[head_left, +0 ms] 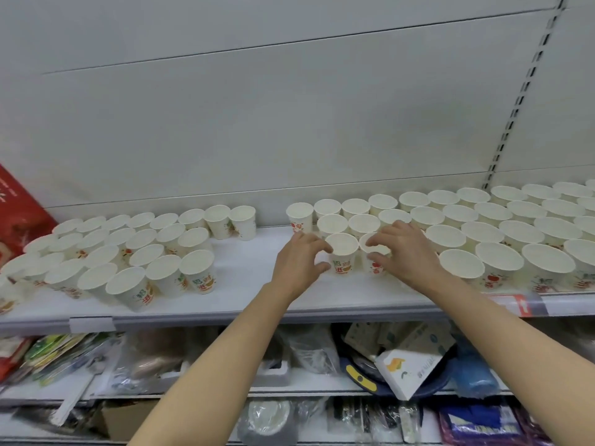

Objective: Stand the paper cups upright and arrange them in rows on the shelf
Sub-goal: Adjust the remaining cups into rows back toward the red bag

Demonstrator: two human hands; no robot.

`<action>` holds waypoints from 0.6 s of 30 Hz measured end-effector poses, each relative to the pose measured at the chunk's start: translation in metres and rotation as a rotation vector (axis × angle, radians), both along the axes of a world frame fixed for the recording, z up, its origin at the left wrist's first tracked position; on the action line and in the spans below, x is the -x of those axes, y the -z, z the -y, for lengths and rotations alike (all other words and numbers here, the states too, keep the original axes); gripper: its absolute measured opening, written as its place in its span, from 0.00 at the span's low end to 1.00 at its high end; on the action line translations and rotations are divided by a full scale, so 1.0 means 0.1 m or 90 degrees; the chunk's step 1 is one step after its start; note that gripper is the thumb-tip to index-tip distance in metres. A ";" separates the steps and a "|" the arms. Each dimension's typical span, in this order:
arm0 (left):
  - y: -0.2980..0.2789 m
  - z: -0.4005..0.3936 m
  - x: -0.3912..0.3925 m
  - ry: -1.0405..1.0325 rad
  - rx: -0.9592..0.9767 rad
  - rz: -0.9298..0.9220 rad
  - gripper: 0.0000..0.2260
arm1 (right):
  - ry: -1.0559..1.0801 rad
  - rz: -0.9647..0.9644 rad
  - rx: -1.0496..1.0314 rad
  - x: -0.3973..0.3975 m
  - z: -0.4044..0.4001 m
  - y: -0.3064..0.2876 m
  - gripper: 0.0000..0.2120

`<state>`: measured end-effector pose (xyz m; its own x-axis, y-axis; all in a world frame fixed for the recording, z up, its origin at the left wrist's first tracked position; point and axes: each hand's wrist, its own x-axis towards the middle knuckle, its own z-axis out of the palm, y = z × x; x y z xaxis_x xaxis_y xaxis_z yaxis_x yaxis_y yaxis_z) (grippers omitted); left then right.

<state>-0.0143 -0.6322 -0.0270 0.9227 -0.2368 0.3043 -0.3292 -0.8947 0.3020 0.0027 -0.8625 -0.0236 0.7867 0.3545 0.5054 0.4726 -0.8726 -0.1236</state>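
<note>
The left hand (299, 259) curls its fingers round one upright paper cup (343, 257) and the right hand (406, 252) round its neighbour (373, 260), both at the near left end of the right block on the shelf (251, 268). To do this well, I judge each should be slid level, rim against rim, without squeezing the thin walls. The cups carry red and green Chinese characters, too blurred to read.

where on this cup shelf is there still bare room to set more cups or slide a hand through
Bare shelf runs front to back between the left cup cluster and the right cup rows. A bare front strip lies under both forearms. The left hand and right hand each hold a cup at the right rows' left end. Both cup groups are packed rim to rim.
</note>
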 end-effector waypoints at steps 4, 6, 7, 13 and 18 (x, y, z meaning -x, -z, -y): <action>0.07 -0.49 0.21 -0.051 -0.026 0.021 0.12 | -0.059 0.042 -0.024 0.08 -0.33 0.08 0.07; 0.11 -0.83 0.32 -0.100 -0.019 0.032 0.12 | -0.075 0.031 -0.028 0.13 -0.54 0.14 0.07; 0.12 -1.01 0.38 -0.131 -0.010 0.040 0.11 | -0.084 0.029 -0.034 0.16 -0.66 0.16 0.07; 0.14 -2.22 0.61 -0.329 -0.016 0.099 0.10 | -0.116 -0.002 -0.070 0.29 -1.51 0.25 0.05; 0.10 -2.71 0.51 -0.324 -0.090 0.025 0.11 | -0.125 -0.074 -0.069 0.35 -2.31 0.19 0.07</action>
